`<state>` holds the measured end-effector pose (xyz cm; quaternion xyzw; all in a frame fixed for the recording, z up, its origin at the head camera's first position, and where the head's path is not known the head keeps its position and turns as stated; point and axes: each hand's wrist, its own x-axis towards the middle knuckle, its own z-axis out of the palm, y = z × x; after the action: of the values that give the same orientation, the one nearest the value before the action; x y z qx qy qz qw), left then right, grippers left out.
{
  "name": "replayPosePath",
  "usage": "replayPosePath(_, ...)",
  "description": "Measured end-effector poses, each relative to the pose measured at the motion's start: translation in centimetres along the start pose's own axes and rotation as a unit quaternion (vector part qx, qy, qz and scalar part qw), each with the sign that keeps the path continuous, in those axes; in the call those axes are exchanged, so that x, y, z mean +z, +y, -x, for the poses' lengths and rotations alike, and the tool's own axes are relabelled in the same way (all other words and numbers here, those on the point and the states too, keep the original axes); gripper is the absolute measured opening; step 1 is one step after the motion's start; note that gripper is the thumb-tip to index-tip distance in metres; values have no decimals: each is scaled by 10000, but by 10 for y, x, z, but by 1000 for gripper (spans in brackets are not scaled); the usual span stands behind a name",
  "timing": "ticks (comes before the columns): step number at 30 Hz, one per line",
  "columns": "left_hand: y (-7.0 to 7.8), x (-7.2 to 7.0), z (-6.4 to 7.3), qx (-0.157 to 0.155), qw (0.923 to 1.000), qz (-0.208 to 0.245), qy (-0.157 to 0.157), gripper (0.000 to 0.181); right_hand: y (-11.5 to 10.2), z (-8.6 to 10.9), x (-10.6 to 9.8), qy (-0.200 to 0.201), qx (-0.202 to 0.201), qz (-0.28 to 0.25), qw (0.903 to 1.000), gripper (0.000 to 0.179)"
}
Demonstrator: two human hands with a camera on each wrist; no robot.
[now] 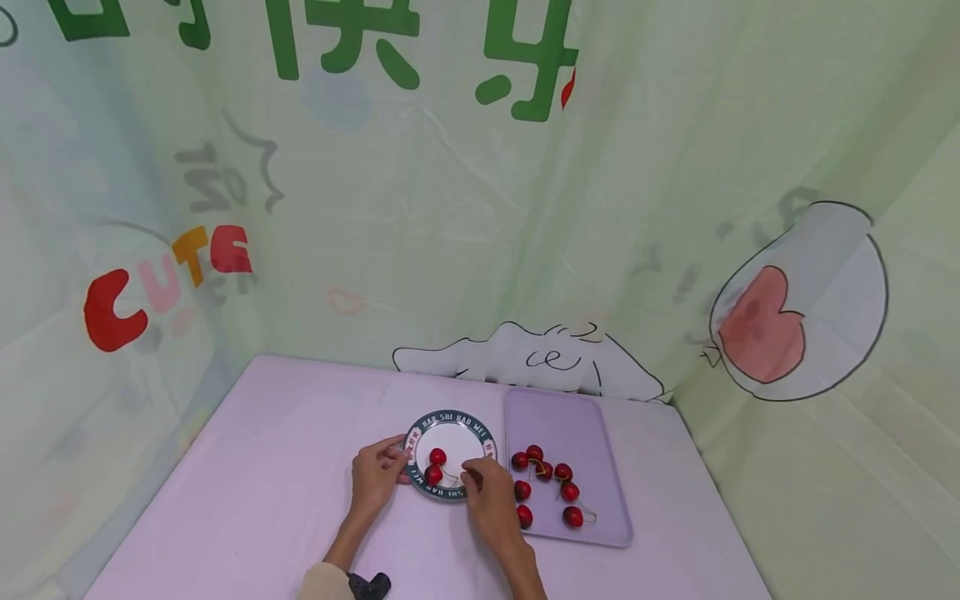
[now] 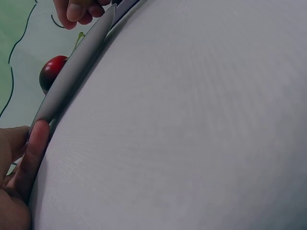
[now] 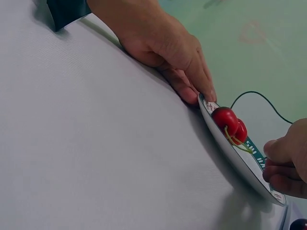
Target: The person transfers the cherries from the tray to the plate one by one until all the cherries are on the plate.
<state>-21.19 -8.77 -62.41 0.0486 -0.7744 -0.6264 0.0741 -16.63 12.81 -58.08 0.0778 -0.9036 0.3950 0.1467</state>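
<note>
A round plate [image 1: 442, 419] with a dark green lettered rim lies left of centre. My left hand [image 1: 375, 477] grips its left rim, thumb on top and a finger below the edge, as the left wrist view shows. Two red cherries [image 3: 225, 119] with greenish stems lie on the plate, towards its left side. Over the right part of the rim is my right hand [image 1: 486, 496], its fingers curled and thumb close to the forefinger. In the right wrist view the stem ends stop short of those fingertips, and nothing shows between them.
Right of the plate stands a light purple tray [image 1: 558, 408] holding several dark red cherries [image 1: 570, 492] with stems. A pale lilac cloth covers the table [image 1: 300, 433]. Behind and at the sides hangs a printed curtain [image 1: 420, 208].
</note>
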Motion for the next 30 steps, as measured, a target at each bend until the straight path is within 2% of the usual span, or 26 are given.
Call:
replayPosePath(9, -2, -1, 2, -6, 10000, 0, -6, 38, 6, -2, -8, 202, 206, 34, 9996, 21)
replayPosePath(14, -2, -1, 1, 17, 10000, 4, 27, 37, 1, -2, -19, 345, 94, -15, 9994, 22)
replayPosePath(22, 1, 0, 2, 40, 10000, 29, -8, 37, 9, -1, -26, 438, 428, 26, 9981, 25)
replayPosePath(30, -1, 1, 2, -9, 10000, 9, 1, 37, 16, -1, -37, 755, 328, 33, 9966, 25)
